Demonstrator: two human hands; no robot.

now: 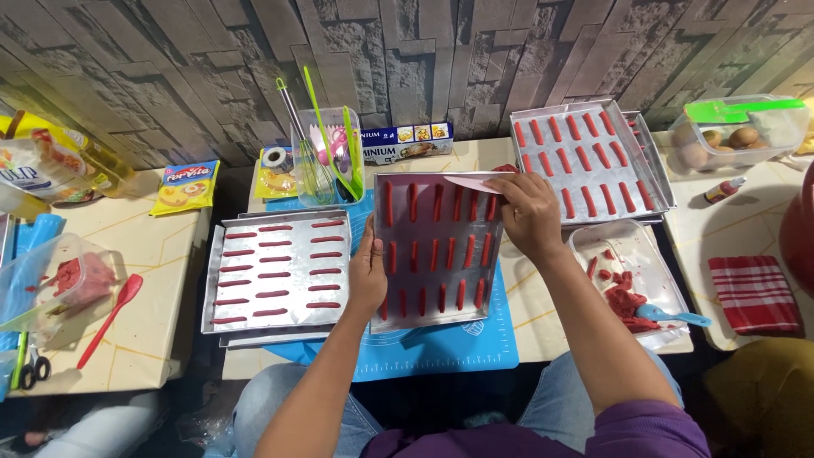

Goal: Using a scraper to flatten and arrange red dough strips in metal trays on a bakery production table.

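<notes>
A square metal tray (pixel 438 251) is lying on a blue mat (pixel 441 348) between the two hands, carrying three rows of short red dough sticks (pixel 442 249) standing lengthwise, evenly spaced on the shiny sheet. The left hand (pixel 368 273) is gripping the tray's near-left edge, thumb curling over the rim and fingers going underneath (those are hidden). The right hand (pixel 529 215) is hovering over the tray's far-right corner, closing loosely around a flat pink scraper (pixel 472 183) whose blade is pointing leftward across the top row.

Beyond the left hand, a long blue-and-white box (pixel 407 142) is lying against the stone wall, beside a clear container (pixel 326 161) holding a whisk and green utensils. Farther left, a yellow packet (pixel 185 187) is sitting on the surface, and a smaller yellow packet (pixel 277 180) is resting nearer the container. Left of the left hand, a second tray (pixel 276 270) is holding sideways red sticks. Past the right hand, a third tray (pixel 588 161) is showing diagonal rows. Just right of the right forearm, a clear tub (pixel 627 280) is holding red dough scraps and a blue spoon (pixel 674 317).
</notes>
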